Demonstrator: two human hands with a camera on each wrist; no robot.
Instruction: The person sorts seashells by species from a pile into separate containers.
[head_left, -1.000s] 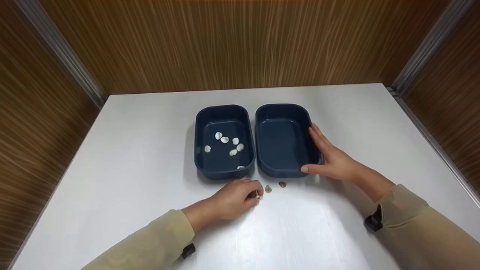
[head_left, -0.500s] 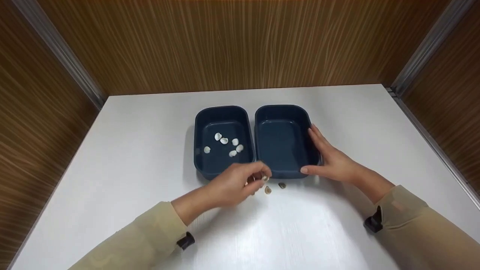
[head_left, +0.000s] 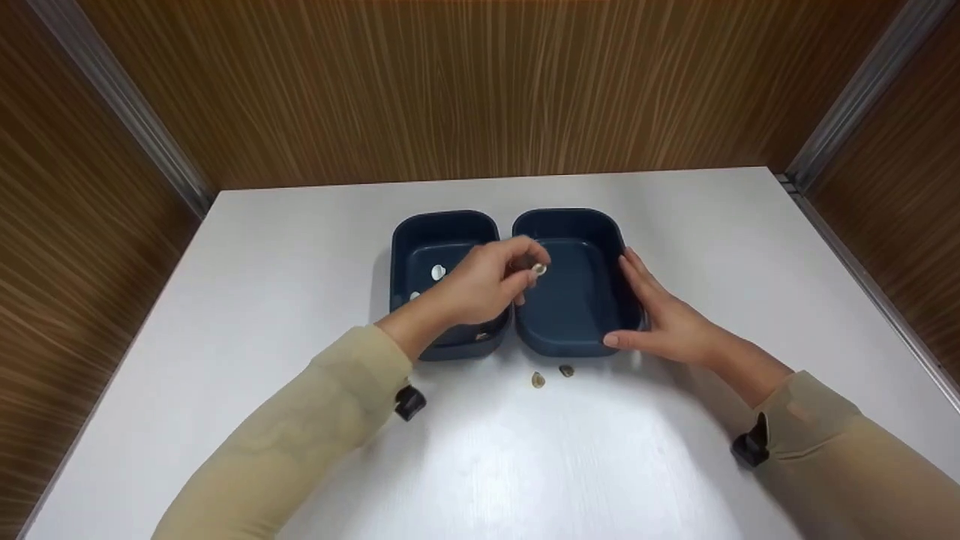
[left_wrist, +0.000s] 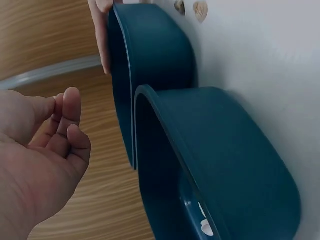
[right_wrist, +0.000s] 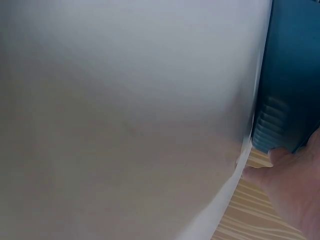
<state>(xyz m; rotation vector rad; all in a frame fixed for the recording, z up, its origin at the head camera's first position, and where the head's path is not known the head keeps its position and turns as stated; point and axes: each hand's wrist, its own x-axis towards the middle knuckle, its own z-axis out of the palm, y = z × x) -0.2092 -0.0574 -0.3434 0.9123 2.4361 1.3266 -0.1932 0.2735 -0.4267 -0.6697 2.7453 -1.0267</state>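
My left hand (head_left: pixel 486 283) is raised over the neighbouring rims of two dark blue containers. Between its thumb and fingertips it pinches a small pale seashell (head_left: pixel 539 268). In the left wrist view the left hand (left_wrist: pixel 45 155) hides that shell. White seashells (head_left: pixel 439 272) lie in the left container (head_left: pixel 457 351), partly covered by the left hand and forearm. The right container (head_left: pixel 559 349) has nothing on its visible floor. My right hand (head_left: pixel 671 319) rests against this container's right side, fingers straight along the wall and thumb at the front corner.
Two brownish shells, one tan (head_left: pixel 538 380) and one darker (head_left: pixel 567 370), lie on the white table (head_left: pixel 480 465) just in front of the right container. Wood-patterned panels (head_left: pixel 480 90) enclose the back and sides.
My left hand has picked a shell off the table and lifted it forward, up over the containers' inner rims. The right hand stays at the right container.
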